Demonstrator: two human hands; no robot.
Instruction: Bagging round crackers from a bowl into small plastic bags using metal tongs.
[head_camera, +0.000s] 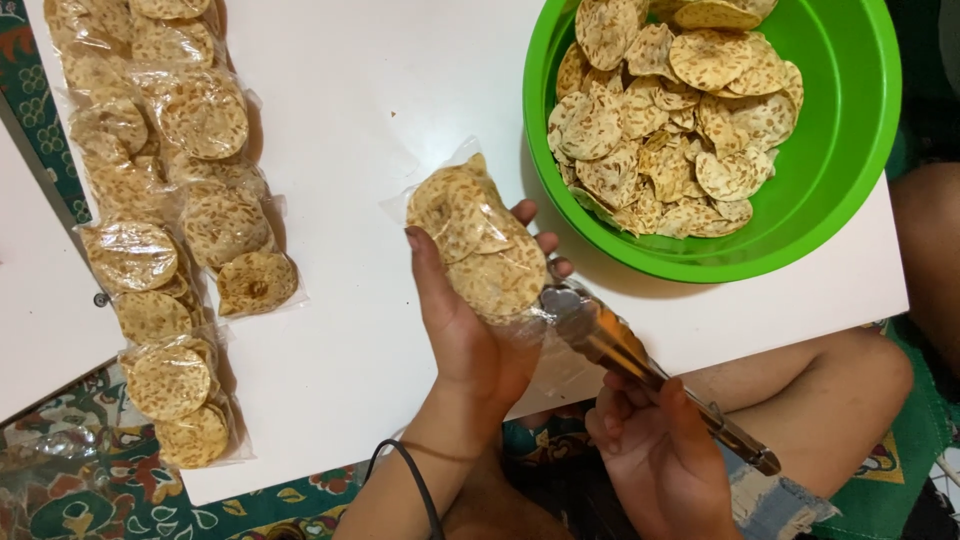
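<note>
**Crackers bagged by hand and tongs**

White board (400, 80) laid low over the lap as a work surface. Green bowl (850, 130) of loose crackers (670, 120) parked at the far right, near the tongs. Filled bags (180, 200) lined up along the left edge, out of the way. Half-filled bag (480, 240) cradled upright in the left hand (470, 330), fingers wrapped round it, mouth seemingly toward the tongs (620, 350). Right hand (660, 450) closed on the tong handles, tips at the bag's lower end; possibly nothing pinched.

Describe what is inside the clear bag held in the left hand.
The clear bag in the left hand holds a stack of round, speckled crackers, with the tongs from the right hand at its open end. The lower crackers are covered by those on top, so no count.
</note>
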